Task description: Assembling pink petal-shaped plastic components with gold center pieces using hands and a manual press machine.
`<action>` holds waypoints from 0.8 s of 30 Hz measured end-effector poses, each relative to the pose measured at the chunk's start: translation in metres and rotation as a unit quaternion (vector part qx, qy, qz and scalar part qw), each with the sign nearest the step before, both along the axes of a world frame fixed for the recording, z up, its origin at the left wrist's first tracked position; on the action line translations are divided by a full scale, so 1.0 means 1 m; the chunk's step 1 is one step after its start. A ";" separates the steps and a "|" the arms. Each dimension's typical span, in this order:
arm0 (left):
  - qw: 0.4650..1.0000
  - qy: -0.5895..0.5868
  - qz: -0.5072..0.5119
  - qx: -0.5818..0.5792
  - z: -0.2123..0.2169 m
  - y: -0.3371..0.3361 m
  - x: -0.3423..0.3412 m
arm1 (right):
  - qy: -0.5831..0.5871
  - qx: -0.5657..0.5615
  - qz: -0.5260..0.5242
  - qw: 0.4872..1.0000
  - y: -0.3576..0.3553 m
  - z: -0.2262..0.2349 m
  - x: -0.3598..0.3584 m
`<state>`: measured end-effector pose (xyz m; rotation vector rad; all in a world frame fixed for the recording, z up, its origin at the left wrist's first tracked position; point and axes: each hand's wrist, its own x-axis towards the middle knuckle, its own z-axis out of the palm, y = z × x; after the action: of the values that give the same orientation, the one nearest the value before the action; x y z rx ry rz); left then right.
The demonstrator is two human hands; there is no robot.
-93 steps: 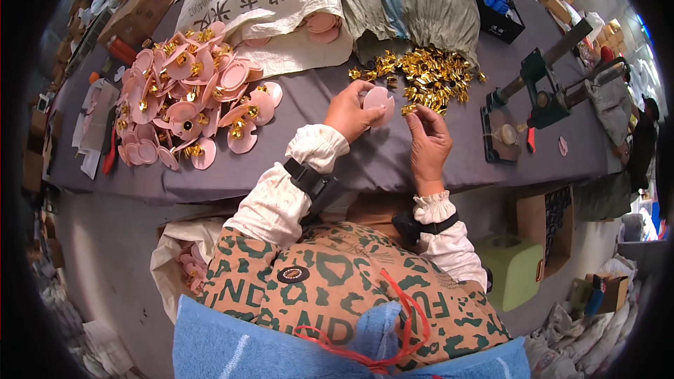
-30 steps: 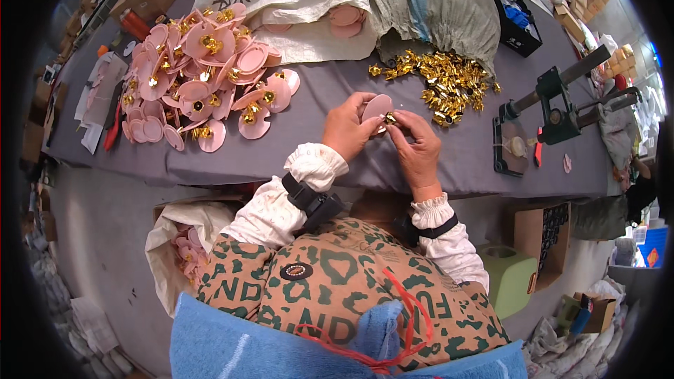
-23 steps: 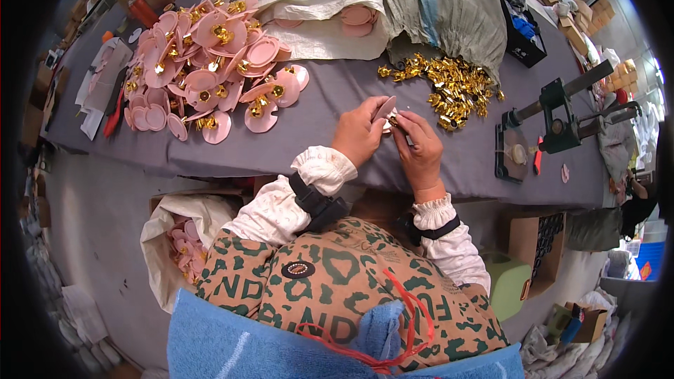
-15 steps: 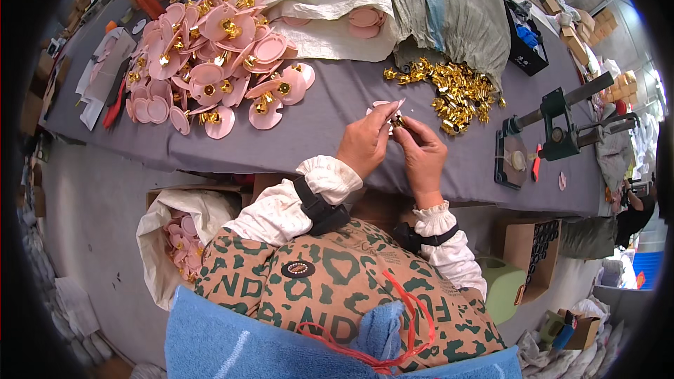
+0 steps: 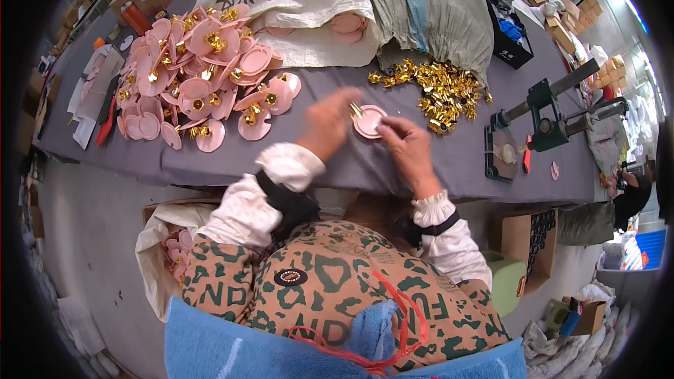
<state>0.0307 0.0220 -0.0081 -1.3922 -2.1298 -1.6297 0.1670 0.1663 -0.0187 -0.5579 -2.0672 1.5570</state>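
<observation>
Over the middle of the table, my right hand point(image 5: 411, 151) pinches the near right edge of a round pink disc point(image 5: 369, 123) with a paler raised ring. A small gold metal piece point(image 5: 356, 110) shows at the disc's left edge; whether it is attached cannot be made out. Beside it is my left hand point(image 5: 326, 125), smeared by motion, its fingers near the gold piece. To the left lies a heap of pink discs point(image 5: 200, 63), several with gold fittings on them. Right of centre and farther back is a pile of loose gold metal pieces point(image 5: 446, 95).
At the far side stand a white woven sack point(image 5: 302, 7) and a grey-green sack point(image 5: 435, 14). A green metal hand press point(image 5: 540, 116) is on the right, near a black box point(image 5: 511, 38). Below the table's edge, a pale sack point(image 5: 158, 245) holds more pink discs.
My hands were together around a small piece; now my left hand has moved left, apart from the right. The pink disc has turned to show its round face. The whole view has shifted slightly.
</observation>
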 end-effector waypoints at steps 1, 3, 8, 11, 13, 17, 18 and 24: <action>0.999 -0.021 0.039 -0.003 0.019 -0.007 -0.020 | -0.001 0.234 -0.049 0.971 0.021 -0.006 0.001; 0.990 0.031 0.140 -0.010 0.063 -0.027 -0.074 | -0.027 0.454 -0.128 0.881 0.065 -0.009 -0.002; 0.910 0.188 0.369 -0.006 0.093 -0.078 -0.173 | -0.158 0.533 -0.131 0.821 0.114 -0.033 -0.010; 0.891 0.267 0.303 -0.208 0.067 -0.042 -0.134 | -0.168 0.503 -0.129 0.838 0.126 -0.041 -0.003; 0.983 0.117 0.130 -0.048 0.020 -0.009 -0.069 | -0.090 0.469 -0.121 0.870 0.126 -0.036 -0.002; 0.979 0.153 0.017 -0.134 -0.040 0.040 0.006 | -0.001 0.353 -0.149 0.924 0.111 -0.033 0.007; 0.980 0.148 0.006 -0.130 -0.041 0.044 0.010 | 0.001 0.286 -0.161 0.944 0.105 -0.033 0.014; 0.978 0.105 -0.033 -0.178 -0.048 0.038 0.006 | -0.049 0.434 -0.091 0.895 0.090 -0.042 -0.005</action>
<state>0.0366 0.0602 -0.0565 -1.6614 -2.3459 -1.0929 0.1619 0.2567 -0.0605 -0.4569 -2.4113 0.3915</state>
